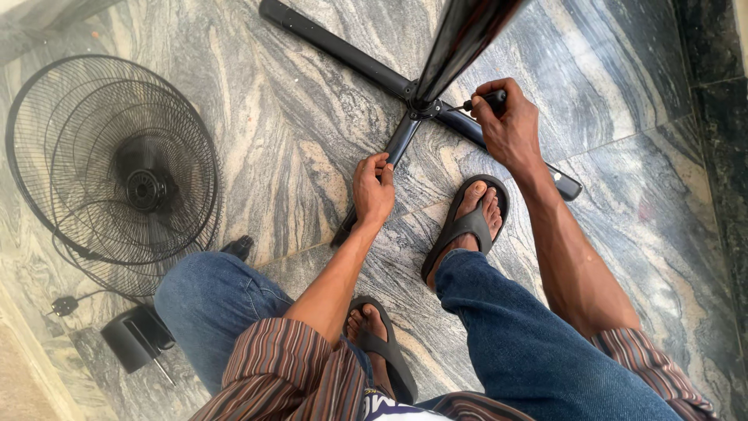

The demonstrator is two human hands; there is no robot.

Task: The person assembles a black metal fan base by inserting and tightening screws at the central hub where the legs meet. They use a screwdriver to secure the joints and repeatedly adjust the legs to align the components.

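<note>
Two hands at the fan's cross base (pixel 343 58): your right hand (pixel 508 125) clenches a screwdriver (pixel 485 100) aimed left at the hub; left hand (pixel 372 189) grips the near leg.

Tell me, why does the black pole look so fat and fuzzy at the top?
In the head view the pole rises close to the camera, so it looks wide and soft, with a pale streak of glare. The hands, the base and the fan on the floor look sharp, in even light with faint shadows.
</note>
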